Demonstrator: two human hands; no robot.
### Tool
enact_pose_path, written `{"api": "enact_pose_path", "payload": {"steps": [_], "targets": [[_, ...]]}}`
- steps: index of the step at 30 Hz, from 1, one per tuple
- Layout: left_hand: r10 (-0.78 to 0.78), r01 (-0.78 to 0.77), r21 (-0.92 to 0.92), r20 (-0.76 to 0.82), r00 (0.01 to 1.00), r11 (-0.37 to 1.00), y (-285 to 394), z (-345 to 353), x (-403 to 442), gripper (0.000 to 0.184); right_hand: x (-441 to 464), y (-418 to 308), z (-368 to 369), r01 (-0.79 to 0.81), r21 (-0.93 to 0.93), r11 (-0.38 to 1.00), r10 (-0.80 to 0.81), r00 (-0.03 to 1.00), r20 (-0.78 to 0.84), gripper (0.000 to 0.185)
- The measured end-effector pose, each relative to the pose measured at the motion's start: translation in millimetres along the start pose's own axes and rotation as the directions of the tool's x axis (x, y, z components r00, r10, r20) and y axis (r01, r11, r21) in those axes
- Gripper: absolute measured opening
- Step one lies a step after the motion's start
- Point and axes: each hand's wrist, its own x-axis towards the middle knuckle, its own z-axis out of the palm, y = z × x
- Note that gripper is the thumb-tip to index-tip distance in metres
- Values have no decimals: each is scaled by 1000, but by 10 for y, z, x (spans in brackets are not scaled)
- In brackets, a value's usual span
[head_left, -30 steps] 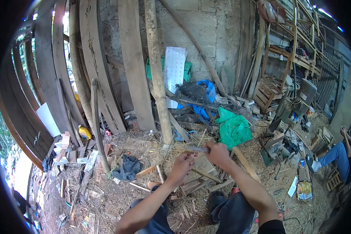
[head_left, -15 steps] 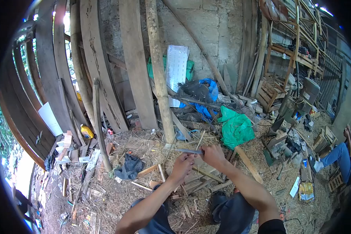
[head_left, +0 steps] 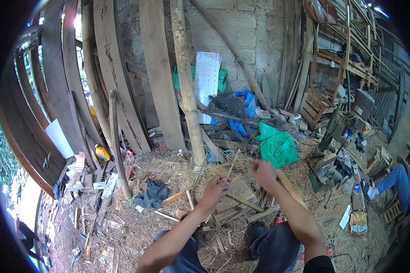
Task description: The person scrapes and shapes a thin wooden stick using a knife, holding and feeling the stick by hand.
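Observation:
My left hand (head_left: 214, 193) is closed in front of me, fingers pinched together. A thin pale stick (head_left: 233, 164) rises from its fingertips. To the right and slightly higher, my right hand (head_left: 264, 174) makes a fist around a knife, whose blade is hard to make out now. A gap separates the two hands. Below them on the ground lie wood offcuts and a flat board (head_left: 241, 189).
A wooden pole (head_left: 185, 82) stands just ahead. A green plastic sheet (head_left: 278, 145) lies beyond my right hand, and a black plastic bag (head_left: 152, 194) lies left. At far right sits another person, whose blue trouser leg (head_left: 393, 178) shows.
My right hand has moved right and up, away from my left hand. The grey blade that crossed by my left fingers no longer shows there. My left hand has barely moved.

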Motion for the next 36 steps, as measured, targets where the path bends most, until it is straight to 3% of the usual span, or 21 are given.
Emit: {"api": "enact_pose_path", "payload": {"steps": [1, 3, 4, 6, 7, 8, 10, 14, 15, 16, 17, 19, 22, 27, 29, 30, 32, 36], "targets": [[-20, 20, -5, 9, 1000, 1000, 17, 29, -16, 19, -34, -98, 21, 1, -4, 1000, -1, 1000, -2, 18], [-44, 44, -7, 21, 999, 999, 23, 83, -45, 19, -93, -246, 84, 306, -208, 929, -282, 950, 135, 18], [-9, 8, 11, 26, 1000, 1000, 6, 98, -70, 19, -58, -187, 113, 303, -205, 931, -279, 951, 134, 18], [18, -19, 34, 31, 999, 999, -72, 81, -81, 19, 111, 69, 203, -65, -304, 950, 38, 995, -95, 18], [72, -78, 118, 55, 996, 990, -142, 42, -44, 20, 222, 245, 175, -204, -276, 939, 201, 979, -39, 21], [127, -141, 198, 84, 988, 970, -178, 18, -30, 22, 179, 405, 127, -204, -273, 940, 202, 979, -38, 21], [154, -162, 191, 56, 986, 968, -101, 49, -63, 23, 157, 601, 52, -334, -228, 914, 310, 941, -137, 26], [199, -201, 144, 23, 980, 969, -173, -58, 55, 23, 141, 496, -7, -333, -203, 921, 320, 942, -99, 28], [197, -198, 142, 25, 980, 970, -173, -50, 50, 23, 163, 364, -42, -235, -19, 972, 234, 971, -57, 29], [240, -238, 251, 22, 971, 938, -152, -36, 47, 23, 168, 233, -69, -130, 169, 977, 137, 990, -33, 30], [284, -273, 358, 23, 959, 893, -126, -20, 41, 23, 140, 110, -88, -128, 167, 978, 135, 990, -33, 30], [285, -271, 369, 19, 958, 889, -62, 47, 0, 23, 94, -97, -112, -23, 414, 910, 28, 1000, -7, 27], [292, -270, 430, 15, 956, 861, -53, 92, -12, 23, 56, -175, -81, 96, 489, 867, -49, 993, -107, 23], [428, -387, 508, 39, 903, 770, -138, 39, 57, 23, 39, -182, -24, 46, 599, 799, -25, 999, -43, 22], [219, -213, 398, 31, 975, 892, -77, 25, 40, 24, 4, -217, -32, 49, 635, 771, -31, 999, -39, 23], [218, -211, 397, 28, 976, 893, -72, 37, 52, 24, -32, -277, -67, 33, 676, 736, -48, 999, 3, 22], [281, -281, 206, 28, 959, 937, -74, 69, 76, 23, -92, -392, -111, 14, 715, 699, -68, 997, 47, 21], [251, -253, 136, 34, 967, 958, -101, 47, 119, 21, -121, -429, -101, 85, 625, 776, -155, 986, 58, 20]]}}
